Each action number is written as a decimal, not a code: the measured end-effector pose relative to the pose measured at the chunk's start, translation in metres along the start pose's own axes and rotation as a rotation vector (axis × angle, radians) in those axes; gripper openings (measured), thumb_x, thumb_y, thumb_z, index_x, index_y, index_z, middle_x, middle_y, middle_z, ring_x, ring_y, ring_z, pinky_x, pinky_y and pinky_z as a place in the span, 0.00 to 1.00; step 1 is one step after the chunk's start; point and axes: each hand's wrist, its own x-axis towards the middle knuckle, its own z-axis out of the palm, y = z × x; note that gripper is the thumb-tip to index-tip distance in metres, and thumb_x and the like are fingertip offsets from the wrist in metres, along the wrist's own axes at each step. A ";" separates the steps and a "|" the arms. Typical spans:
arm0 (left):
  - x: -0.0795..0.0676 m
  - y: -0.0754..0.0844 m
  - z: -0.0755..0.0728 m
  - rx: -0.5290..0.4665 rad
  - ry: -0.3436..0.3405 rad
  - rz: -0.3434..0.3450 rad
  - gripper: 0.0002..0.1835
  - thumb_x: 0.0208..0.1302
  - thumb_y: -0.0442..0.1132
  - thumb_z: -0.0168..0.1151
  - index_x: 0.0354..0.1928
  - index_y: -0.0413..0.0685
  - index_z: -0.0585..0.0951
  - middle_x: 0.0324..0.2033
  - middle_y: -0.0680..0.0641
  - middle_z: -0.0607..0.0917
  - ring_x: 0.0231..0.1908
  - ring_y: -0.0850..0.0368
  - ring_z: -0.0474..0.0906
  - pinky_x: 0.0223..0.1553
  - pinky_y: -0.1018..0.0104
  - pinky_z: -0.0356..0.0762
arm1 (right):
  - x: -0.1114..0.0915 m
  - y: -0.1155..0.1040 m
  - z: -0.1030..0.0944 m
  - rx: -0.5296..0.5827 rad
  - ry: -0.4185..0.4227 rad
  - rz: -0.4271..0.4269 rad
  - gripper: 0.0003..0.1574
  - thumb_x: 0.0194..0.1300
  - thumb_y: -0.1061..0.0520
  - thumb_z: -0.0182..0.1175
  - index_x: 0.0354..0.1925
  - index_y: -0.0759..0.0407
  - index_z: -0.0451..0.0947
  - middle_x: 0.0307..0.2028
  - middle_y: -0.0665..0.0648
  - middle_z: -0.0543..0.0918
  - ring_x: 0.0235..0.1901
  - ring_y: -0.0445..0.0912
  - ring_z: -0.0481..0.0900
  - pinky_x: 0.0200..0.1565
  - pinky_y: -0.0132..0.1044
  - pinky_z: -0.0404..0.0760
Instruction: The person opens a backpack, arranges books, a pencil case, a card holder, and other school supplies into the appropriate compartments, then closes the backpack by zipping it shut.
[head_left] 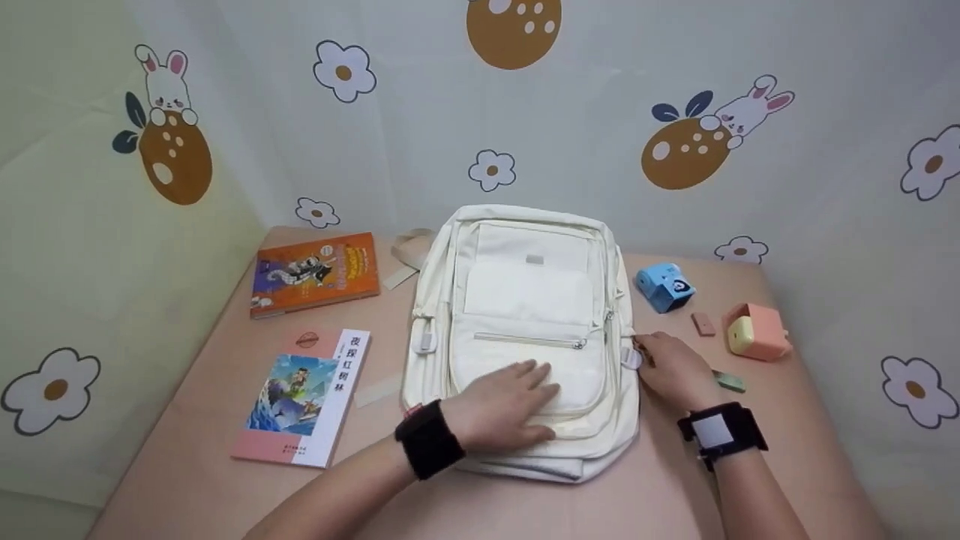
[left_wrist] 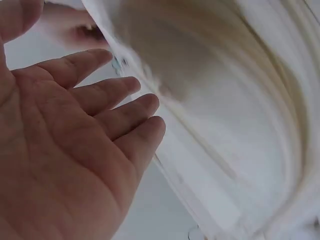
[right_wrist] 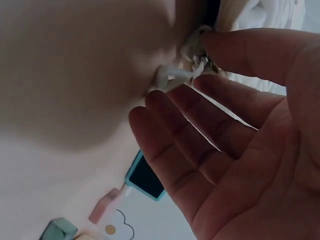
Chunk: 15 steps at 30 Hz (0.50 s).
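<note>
The cream backpack [head_left: 534, 289] lies on its back in the middle of the desk [head_left: 585, 510], front panel up, its top end toward the printed curtain. It looks like soft woven fabric, so I judge it gives under a push and creases instead of holding firm edges. It seems lightly filled at most, though the contents are hidden, and it is probably not fragile. The cloth should offer fair grip; the small metal and plastic fittings look slicker and need a close pinch.

The left hand [head_left: 510, 409] is spread over the lower front, fingers loosely extended, holding nothing; I cannot tell how firmly it rests there. That broad area seems good for steadying a floppy panel. The right hand [head_left: 679, 371] is at the pack's right edge, thumb and index finger pinching what looks like a zip pull [right_wrist: 201, 62], the other 3 fingers nearly straight.

For a zip, the pull itself is the best hold, with the fabric kept taut beside it. To shift the whole pack, 2 hands under the sides, below the 2 side buckles [head_left: 426, 343], would likely spare the front pocket zip [head_left: 525, 340] from strain.
</note>
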 end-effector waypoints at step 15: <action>0.074 0.063 0.002 0.117 0.047 -0.271 0.50 0.55 0.84 0.52 0.65 0.51 0.78 0.70 0.37 0.70 0.65 0.39 0.70 0.56 0.44 0.75 | 0.008 -0.007 0.003 0.024 -0.002 -0.036 0.25 0.63 0.59 0.64 0.58 0.63 0.81 0.40 0.56 0.82 0.37 0.51 0.78 0.41 0.51 0.78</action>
